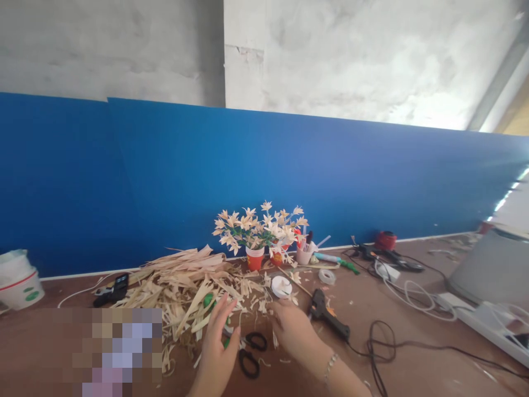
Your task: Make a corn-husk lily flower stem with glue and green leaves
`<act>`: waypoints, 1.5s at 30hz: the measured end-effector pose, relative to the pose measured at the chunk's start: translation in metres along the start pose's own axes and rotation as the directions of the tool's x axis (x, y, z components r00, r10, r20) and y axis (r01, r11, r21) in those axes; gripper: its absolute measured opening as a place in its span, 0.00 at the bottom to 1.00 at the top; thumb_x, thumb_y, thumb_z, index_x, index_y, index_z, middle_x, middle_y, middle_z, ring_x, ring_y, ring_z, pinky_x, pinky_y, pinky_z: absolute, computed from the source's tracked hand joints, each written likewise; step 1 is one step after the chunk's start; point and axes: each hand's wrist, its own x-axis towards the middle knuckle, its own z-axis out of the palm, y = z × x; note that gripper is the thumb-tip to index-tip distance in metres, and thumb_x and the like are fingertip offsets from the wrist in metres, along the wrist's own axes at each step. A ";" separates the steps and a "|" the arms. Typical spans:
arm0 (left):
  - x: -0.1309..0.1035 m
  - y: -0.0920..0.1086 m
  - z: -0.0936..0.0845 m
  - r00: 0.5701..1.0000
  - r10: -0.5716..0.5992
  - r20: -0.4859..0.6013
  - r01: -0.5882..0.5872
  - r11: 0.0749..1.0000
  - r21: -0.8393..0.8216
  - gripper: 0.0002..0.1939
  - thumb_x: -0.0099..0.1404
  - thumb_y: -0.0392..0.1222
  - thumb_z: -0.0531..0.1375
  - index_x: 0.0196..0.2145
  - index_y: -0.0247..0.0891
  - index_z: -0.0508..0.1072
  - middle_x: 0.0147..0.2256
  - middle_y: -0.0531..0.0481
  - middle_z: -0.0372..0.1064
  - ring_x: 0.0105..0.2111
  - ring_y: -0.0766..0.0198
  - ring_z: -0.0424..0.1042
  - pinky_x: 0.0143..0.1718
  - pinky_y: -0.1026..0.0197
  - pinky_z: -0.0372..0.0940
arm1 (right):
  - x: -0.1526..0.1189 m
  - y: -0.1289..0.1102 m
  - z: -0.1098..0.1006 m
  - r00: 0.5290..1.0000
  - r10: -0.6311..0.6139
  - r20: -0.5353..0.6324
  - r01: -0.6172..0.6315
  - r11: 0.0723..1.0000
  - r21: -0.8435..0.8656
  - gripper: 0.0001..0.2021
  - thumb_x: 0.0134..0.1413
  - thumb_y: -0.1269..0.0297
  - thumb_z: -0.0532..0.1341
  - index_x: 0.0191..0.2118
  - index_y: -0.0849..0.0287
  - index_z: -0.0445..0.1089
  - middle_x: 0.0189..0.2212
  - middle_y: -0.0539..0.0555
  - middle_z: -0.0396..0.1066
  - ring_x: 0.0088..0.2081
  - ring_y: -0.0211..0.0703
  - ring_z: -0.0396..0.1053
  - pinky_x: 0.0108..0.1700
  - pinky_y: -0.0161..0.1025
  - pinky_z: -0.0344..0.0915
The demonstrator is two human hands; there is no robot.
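Note:
My left hand (220,344) is open over the table, its fingers stretched away from me and its thumb apart. Black-handled scissors (249,358) lie just to its right, their blades partly hidden behind the hand. My right hand (290,326) reaches in from the lower right, its fingers bent down and together near small pale scraps; whatever is between the fingertips is hidden. Just beyond it stands a round white dish (281,285). A black glue gun (329,315) lies to its right. Left of the hands spreads a heap of dry husk strips (188,286).
Pale artificial flowers (258,225) stand in a red pot (255,259) by the blue partition (173,176). A cup of tools (304,255) and a tape roll (327,276) are nearby. Cords (382,344) and a power strip (485,328) lie right; a white bucket (22,289) stands left.

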 end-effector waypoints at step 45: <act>0.006 -0.040 -0.003 0.982 -0.117 -0.146 0.118 0.993 0.001 0.16 0.55 0.49 0.59 0.38 0.38 0.74 0.41 0.41 0.71 0.45 0.50 0.67 0.48 0.46 0.61 | 0.031 -0.049 0.014 0.935 -0.353 0.019 0.227 0.641 0.734 0.16 0.47 0.76 0.53 0.40 0.58 0.72 0.42 0.53 0.66 0.31 0.33 0.66 0.34 0.31 0.64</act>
